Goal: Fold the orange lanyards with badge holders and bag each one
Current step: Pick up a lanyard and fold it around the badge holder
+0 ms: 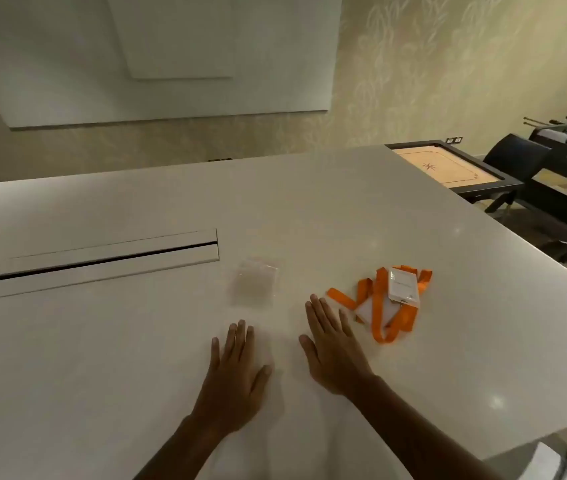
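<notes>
Orange lanyards (384,306) just right of flat hands (285,362), untouched.

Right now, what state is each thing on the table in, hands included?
Left hand: open, flat on the table, holding nothing.
Right hand: open, flat on the table, holding nothing.
Lanyards: loose orange heap, unfolded, not bagged.
Badge holders: lying in the heap, one on top of the straps.
Clear bags: flat, empty-looking stack, untouched.
Table slot: lid slightly open, dark gap showing.
</notes>
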### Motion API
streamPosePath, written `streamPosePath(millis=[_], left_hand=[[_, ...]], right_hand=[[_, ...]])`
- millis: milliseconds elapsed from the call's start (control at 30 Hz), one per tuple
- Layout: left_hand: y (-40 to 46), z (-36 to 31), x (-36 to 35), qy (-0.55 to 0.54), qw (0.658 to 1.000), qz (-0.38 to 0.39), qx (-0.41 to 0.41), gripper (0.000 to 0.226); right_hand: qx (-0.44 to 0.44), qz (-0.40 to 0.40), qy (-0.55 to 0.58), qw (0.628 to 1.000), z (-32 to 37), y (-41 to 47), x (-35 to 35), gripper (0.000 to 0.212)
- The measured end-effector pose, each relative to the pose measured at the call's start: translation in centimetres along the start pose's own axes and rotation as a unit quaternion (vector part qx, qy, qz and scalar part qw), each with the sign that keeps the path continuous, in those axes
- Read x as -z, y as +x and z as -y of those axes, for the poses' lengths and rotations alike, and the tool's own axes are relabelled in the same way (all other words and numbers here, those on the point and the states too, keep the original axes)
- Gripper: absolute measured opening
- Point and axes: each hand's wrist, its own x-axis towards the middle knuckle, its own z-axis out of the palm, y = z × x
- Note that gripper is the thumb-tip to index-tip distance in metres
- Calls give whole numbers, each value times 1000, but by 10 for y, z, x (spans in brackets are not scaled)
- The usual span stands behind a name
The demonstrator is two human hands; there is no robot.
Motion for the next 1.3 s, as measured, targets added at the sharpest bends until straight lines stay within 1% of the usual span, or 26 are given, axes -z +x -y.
streamPosePath(millis=[67, 133, 200, 267, 433, 500, 533, 633, 767, 867, 967, 1133, 1233, 1300], left_hand=[[5, -4, 6, -15, 999, -20, -22, 68], [13, -13, 13, -24, 997, -49, -47, 54], [22, -25, 19, -43, 993, -92, -57, 41], [33, -37, 23, -81, 987, -127, -62, 33], [63, -81, 24, -170, 978, -109, -60, 30], [76, -99, 19, -195, 974, -95, -64, 28], [84, -108, 17, -203, 973, -86, -69, 27], [104, -137, 11, -220, 970, -56, -84, 26], [130, -174, 5, -264, 960, -27, -89, 32], [145, -198, -1, -289, 954, -23, -82, 38], [155, -217, -10, -300, 952, -3, -58, 43], [163, -234, -25, -316, 948, 34, -14, 44], [165, -238, -29, -325, 945, 36, 13, 45], [165, -240, -28, -337, 941, 28, 28, 44]], right_hand=[[-3, -39, 3, 999, -3, 2, 11, 66], [-6, -89, -14, 996, -12, 6, 25, 54], [-29, -97, -12, 995, -21, 10, 38, 41], [-63, -112, -23, 992, -32, 14, 55, 31], [-179, -143, -30, 973, -68, 18, 88, 22], [-223, -163, -8, 961, -85, 18, 97, 24], [-248, -170, 15, 954, -92, 17, 101, 28], [-312, -150, 58, 936, -114, 15, 107, 47], [-359, -137, 135, 913, -135, 14, 107, 58], [-371, -133, 195, 898, -144, 15, 106, 59], [-379, -136, 243, 883, -152, 15, 105, 56], [-413, -138, 331, 837, -160, 13, 104, 55], [-419, -138, 361, 822, -162, 12, 102, 58], [-418, -142, 389, 808, -162, 12, 103, 56]])
